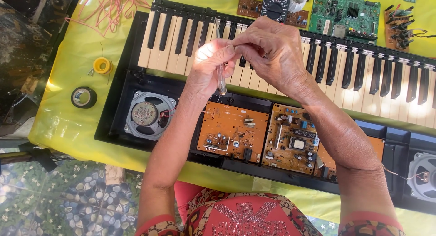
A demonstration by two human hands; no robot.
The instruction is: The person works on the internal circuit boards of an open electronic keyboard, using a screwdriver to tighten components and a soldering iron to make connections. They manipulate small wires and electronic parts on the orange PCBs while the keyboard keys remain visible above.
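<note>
Yellow sheeting is covering the table (68, 122) and an opened electronic keyboard (118, 127) is lying across it, its black case exposing the insides. Above the keys, the left hand (210, 68) is pinching a slim clear-handled tool (221, 79), probably a small screwdriver, though glare is making that hard to confirm; its fingers are curled tightly around the upper shaft, with the clear handle hanging down towards the case. The right hand (272, 54) is closing thumb and fingertips on the top end of the same tool, just beside the left fingers. That tool is looking light, rigid and smooth, likely slippery along the clear plastic, so a firm pinch near the thicker handle seems the safest hold. Directly below are sitting two orange circuit boards (234, 131), fragile-looking and studded with small parts, and a round speaker (147, 114) is resting at the left end. Farther out, a yellow roll of solder (102, 65) and a black tape roll (84, 97) are lying on the sheet, with a green circuit board (345, 16) and a multimeter (275, 7) beyond the keys
</note>
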